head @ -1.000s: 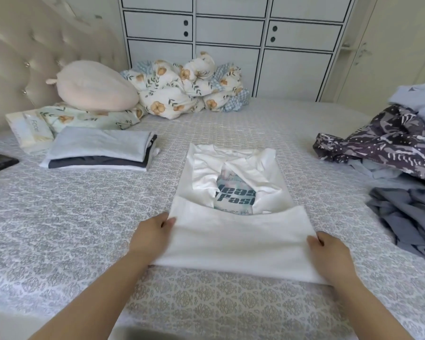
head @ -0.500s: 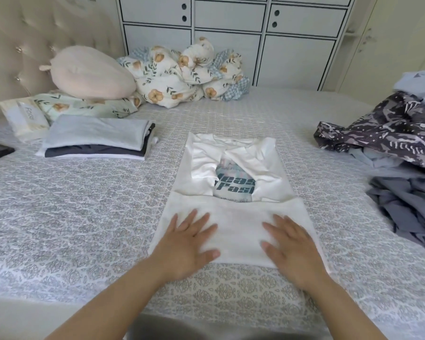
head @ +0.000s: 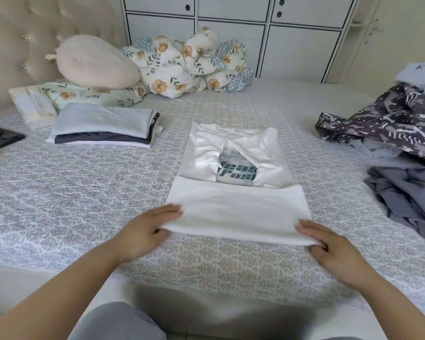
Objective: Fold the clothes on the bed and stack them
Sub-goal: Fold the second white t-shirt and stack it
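A white T-shirt [head: 236, 209] with a teal print lies in the middle of the patterned bed [head: 84, 192], sleeves folded in and its bottom part folded up over the body. My left hand [head: 147, 229] pinches the near left corner of the fold, thumb on top. My right hand [head: 329, 244] pinches the near right corner the same way. The near edge is lifted slightly off the bed. A stack of folded clothes [head: 103, 126], light grey on top, sits at the left. A heap of unfolded clothes [head: 402, 153], purple patterned and grey-blue, lies at the right.
A pink cushion [head: 93, 62], a floral pillow and a bundled floral quilt [head: 189, 65] lie by the headboard. A tissue pack [head: 32, 104] and a black device [head: 0, 138] are at the far left. White cabinets [head: 231, 33] stand behind the bed.
A second ago my hands held the fold's corners, half a second ago they pressed flat on the folded part; now they have slid outward and pinch its near corners, lifting the edge slightly.
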